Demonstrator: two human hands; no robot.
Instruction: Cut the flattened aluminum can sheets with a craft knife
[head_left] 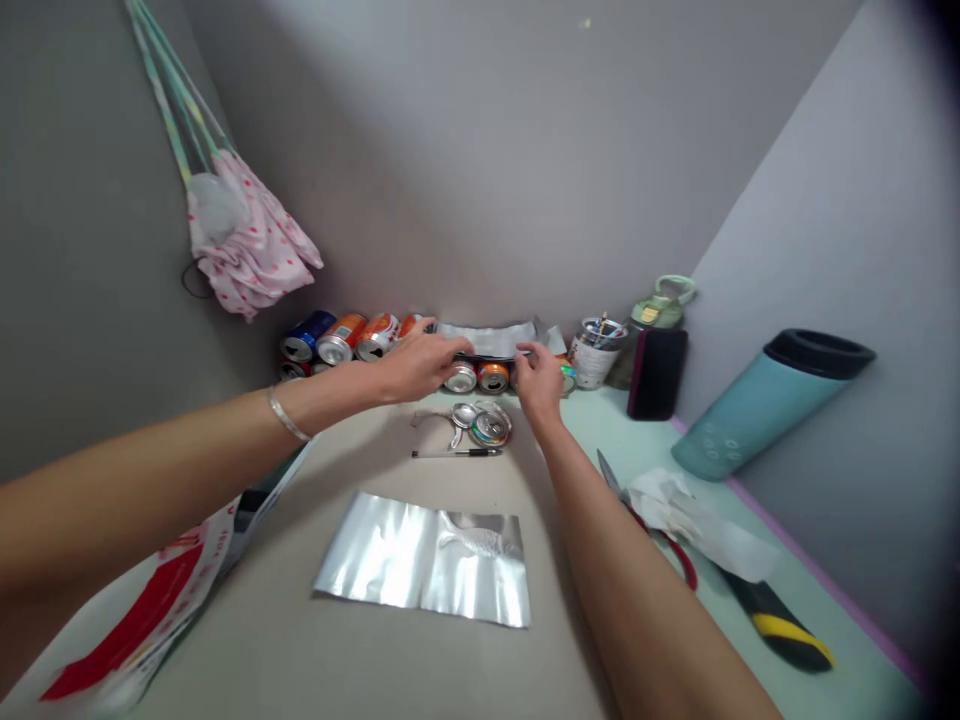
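Forearms (pixel 622 545) extend to silvery sheeting (pixel 491 340) bridging left grip (pixel 429 362) and right grip (pixel 539 382).

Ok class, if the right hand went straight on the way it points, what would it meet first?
The right hand would likely meet the rear silver sheet first, though exact depth is unclear.

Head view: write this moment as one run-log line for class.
left hand: at back metal sheet | right hand: at same sheet | front metal sheet: on table | pen: between front sheet and cans
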